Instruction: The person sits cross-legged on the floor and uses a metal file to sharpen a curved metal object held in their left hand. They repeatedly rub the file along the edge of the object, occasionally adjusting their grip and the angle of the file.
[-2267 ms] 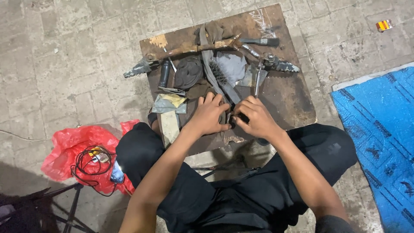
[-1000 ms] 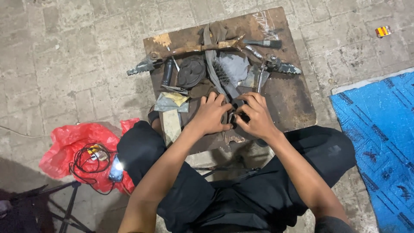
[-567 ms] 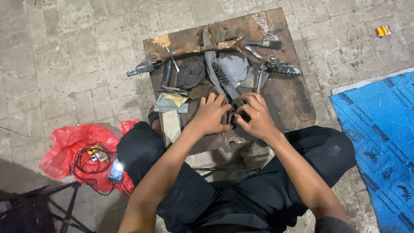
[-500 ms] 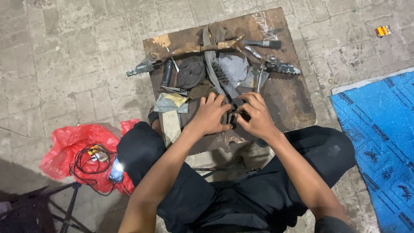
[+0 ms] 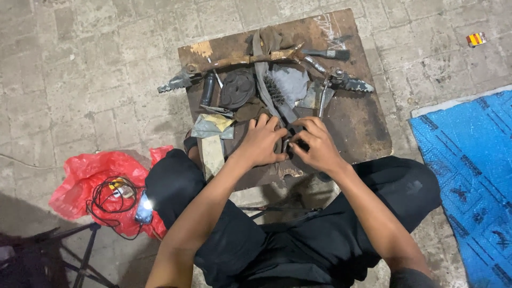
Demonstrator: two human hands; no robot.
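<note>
Both hands meet at the near edge of the worn wooden board [image 5: 368,122]. The left hand [image 5: 263,141] and right hand [image 5: 318,145] pinch a small dark part [image 5: 292,145] between their fingertips; its shape is too hidden to tell. Just beyond it lie a wire brush [image 5: 277,96], a dark disc [image 5: 238,88] and toothed metal pieces [image 5: 349,82]. Risks, as judged: the part could slip off the near edge into the lap; knuckles could strike the bristles or teeth, given the crowding.
</note>
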